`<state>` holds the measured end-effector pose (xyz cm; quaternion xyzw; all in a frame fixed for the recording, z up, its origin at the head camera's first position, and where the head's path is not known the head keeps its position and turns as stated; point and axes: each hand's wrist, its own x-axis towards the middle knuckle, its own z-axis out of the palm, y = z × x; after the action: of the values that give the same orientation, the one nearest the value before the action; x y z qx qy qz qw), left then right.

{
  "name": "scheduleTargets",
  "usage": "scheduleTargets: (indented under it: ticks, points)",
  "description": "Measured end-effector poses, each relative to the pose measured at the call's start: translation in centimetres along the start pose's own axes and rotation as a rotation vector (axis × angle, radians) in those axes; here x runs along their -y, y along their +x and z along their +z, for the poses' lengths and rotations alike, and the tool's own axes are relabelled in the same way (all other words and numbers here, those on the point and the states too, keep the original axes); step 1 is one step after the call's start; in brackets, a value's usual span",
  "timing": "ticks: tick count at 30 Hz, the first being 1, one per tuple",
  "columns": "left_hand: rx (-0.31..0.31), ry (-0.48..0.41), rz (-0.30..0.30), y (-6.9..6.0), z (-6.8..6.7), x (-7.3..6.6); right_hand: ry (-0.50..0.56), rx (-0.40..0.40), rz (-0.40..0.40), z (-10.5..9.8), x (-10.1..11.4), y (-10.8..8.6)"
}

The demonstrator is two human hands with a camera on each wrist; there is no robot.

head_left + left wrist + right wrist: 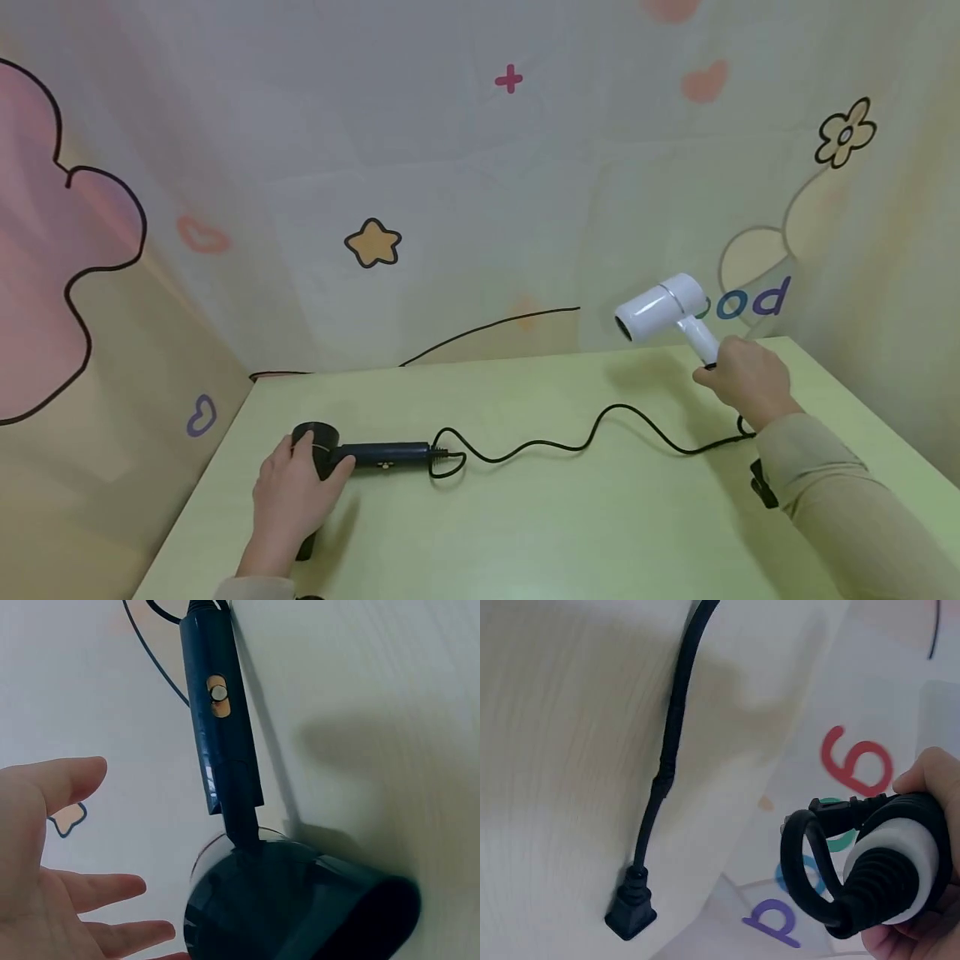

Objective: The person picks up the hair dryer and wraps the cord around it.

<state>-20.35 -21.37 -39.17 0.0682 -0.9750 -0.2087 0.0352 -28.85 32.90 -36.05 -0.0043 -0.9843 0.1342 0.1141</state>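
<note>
In the head view a white hair dryer (656, 310) is held up over the table's far right, its nozzle towards the left. My right hand (752, 379) grips its handle; in the right wrist view the white handle end (907, 859) shows a looped black cord. On the left lies a dark blue hair dryer (386, 454), its handle pointing right. My left hand (296, 487) is at its head with fingers spread; in the left wrist view the fingers (112, 892) are extended beside the dryer head (270, 900). Whether they touch it I cannot tell.
A thin black cord (555, 446) winds across the pale table (525, 533) from the dark dryer towards the right. In the right wrist view a black plug (631, 911) lies on the table. A patterned curtain (465, 183) hangs behind and at both sides.
</note>
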Motion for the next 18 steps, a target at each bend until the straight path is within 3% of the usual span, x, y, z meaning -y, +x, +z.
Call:
scheduleTargets:
  ticks: [8, 18]
  points:
    - [0.048, -0.019, -0.049, -0.5, 0.4, 0.6, -0.047, 0.110, 0.042, 3.2, -1.7, 1.8]
    - [0.057, -0.059, -0.059, 0.3, 0.2, 0.8, -0.071, 0.195, 0.067, 5.0, -0.9, 3.0]
